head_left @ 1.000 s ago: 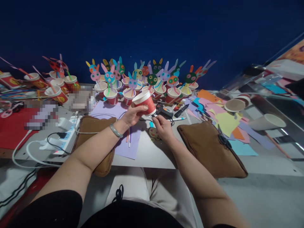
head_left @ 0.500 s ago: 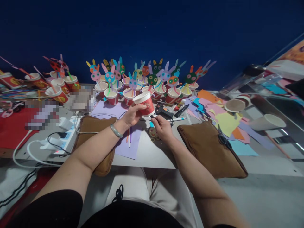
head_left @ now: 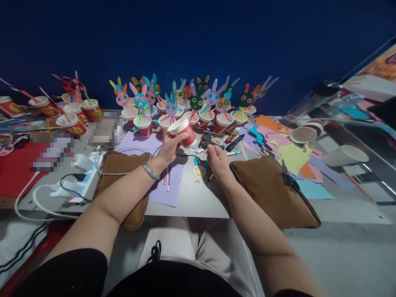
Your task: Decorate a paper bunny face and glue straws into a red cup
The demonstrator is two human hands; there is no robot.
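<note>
A red and white paper cup [head_left: 187, 135], tilted with its mouth to the upper left, is gripped in my left hand [head_left: 169, 147]. My right hand [head_left: 218, 161] is a little to the right of the cup, apart from it, fingers closed in a pinch; what is between them is too small to make out. Just beyond it lies a black glue gun [head_left: 206, 140] beside a black marker [head_left: 235, 142]. A yellow round paper piece [head_left: 198, 170] rests on the table [head_left: 192, 194] between my hands.
Behind stand several cups with paper rabbit heads [head_left: 144, 125]. Two brown cushions [head_left: 119, 165] flank my hands. Coloured paper scraps [head_left: 293, 156] and scissors [head_left: 291, 180] are at the right. A white power strip [head_left: 88, 177] with cables and more cups [head_left: 71, 123] are at the left.
The cup has moved slightly left and tilted more. My right hand has drawn away from the cup's base to the right, uncovering the glue gun and yellow paper piece.
</note>
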